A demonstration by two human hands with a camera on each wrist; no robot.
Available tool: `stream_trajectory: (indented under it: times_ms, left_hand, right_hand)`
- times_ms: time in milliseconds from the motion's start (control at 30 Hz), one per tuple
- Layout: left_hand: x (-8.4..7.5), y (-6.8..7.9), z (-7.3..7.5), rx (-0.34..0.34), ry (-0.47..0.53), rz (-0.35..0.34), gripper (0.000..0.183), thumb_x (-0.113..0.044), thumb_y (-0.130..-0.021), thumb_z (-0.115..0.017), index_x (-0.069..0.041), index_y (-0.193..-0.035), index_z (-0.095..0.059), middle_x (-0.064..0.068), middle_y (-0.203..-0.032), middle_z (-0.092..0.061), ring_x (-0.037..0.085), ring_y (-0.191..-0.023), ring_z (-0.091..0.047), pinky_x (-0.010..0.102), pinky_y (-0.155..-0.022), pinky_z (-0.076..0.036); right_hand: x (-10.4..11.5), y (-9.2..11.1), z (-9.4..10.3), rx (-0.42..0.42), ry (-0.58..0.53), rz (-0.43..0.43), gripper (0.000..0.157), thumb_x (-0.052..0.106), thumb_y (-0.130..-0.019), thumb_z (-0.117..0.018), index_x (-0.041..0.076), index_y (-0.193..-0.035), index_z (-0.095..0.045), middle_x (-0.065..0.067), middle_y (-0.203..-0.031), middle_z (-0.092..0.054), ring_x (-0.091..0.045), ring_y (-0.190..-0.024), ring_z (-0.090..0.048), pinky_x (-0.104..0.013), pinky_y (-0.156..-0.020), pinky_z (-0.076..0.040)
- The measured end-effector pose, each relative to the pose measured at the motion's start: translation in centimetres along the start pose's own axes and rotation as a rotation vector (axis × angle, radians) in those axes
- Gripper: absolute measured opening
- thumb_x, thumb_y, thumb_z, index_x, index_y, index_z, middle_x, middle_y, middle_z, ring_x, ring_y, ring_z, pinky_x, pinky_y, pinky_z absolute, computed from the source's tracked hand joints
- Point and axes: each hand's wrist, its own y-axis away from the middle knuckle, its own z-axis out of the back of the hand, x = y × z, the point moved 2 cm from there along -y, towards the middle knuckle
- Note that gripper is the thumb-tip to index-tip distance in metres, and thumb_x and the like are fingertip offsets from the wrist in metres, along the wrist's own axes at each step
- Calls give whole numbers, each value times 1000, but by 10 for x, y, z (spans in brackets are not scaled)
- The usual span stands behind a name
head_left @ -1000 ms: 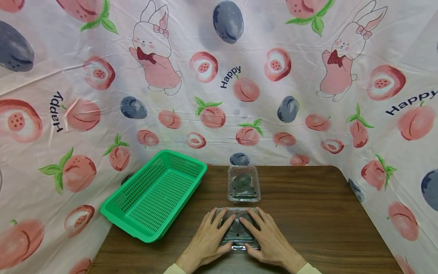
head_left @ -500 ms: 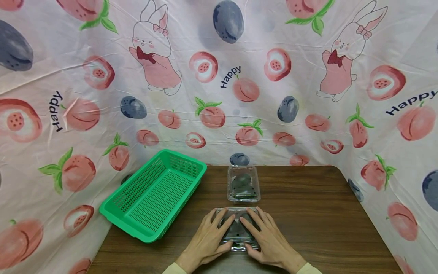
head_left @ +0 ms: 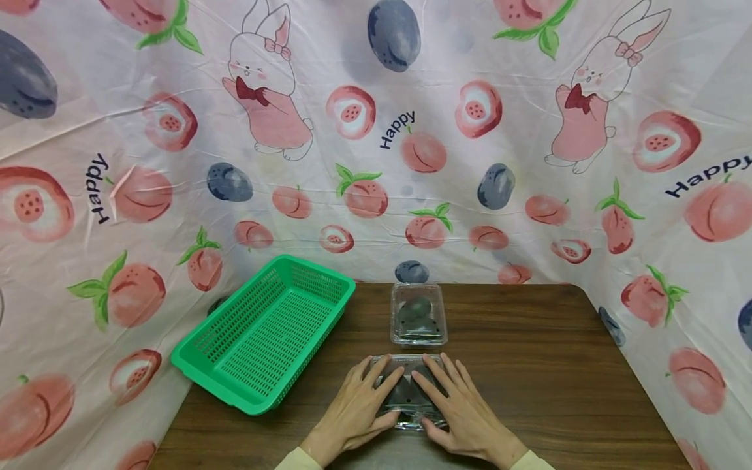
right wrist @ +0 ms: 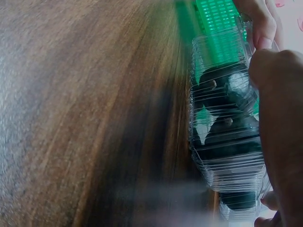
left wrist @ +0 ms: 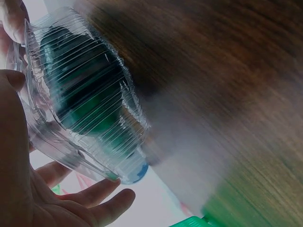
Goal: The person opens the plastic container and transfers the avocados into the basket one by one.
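Note:
A clear plastic clamshell box (head_left: 410,423) with dark green fruits in it, avocado-like in shape and colour, sits at the front middle of the table. My left hand (head_left: 356,412) rests on the left of its lid, fingers spread and thumb at the front edge. On the right side my right hand (head_left: 465,411) presses the lid the same way. In the left wrist view the ribbed wall shows a dark green fruit (left wrist: 80,71) inside. Two fruits (right wrist: 229,135) with small stem scars show through the plastic in the right wrist view. The palms partly hide the lid's sides.
Just behind stands a second clear box (head_left: 420,343) with dark green fruits. At the left, a green perforated basket (head_left: 258,410) lies angled with nothing in it. A fruit-and-rabbit patterned cloth (head_left: 364,59) rises round the brown wooden table (head_left: 546,365).

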Motion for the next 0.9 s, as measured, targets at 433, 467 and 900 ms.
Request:
stream_trajectory:
  times_ms: [433, 467, 900]
  left_hand:
    - [1, -3, 2, -4, -13, -10, 63, -54, -109, -67, -24, -164, -59, 14, -167, -58, 49, -142, -65, 61, -105, -64]
    - [1, -4, 2, -4, -13, -10, 63, -54, -109, -67, -24, -164, -60, 14, -167, -58, 49, -141, -65, 61, -105, -64]
    - [0, -5, 6, 3, -23, -14, 62, -55, -110, -66, -24, -163, -61, 13, -165, -60, 47, -141, -65, 60, -107, -64]
  right_hand:
    - [-1, 0, -2, -6, -5, -2, 97, 49, -86, -91, 22, -170, -52, -17, -181, -43, -54, -158, -52, -69, -119, -47]
    - [-1, 0, -2, -7, -4, -3, 97, 49, -86, -90, 22, -171, -52, -17, -181, -43, -54, -158, -52, -69, -119, -47]
    - [-1, 1, -3, 7, -15, -23, 99, 48, -87, -90, 25, -173, -48, -16, -181, -44, -52, -160, -50, -67, -121, -43]
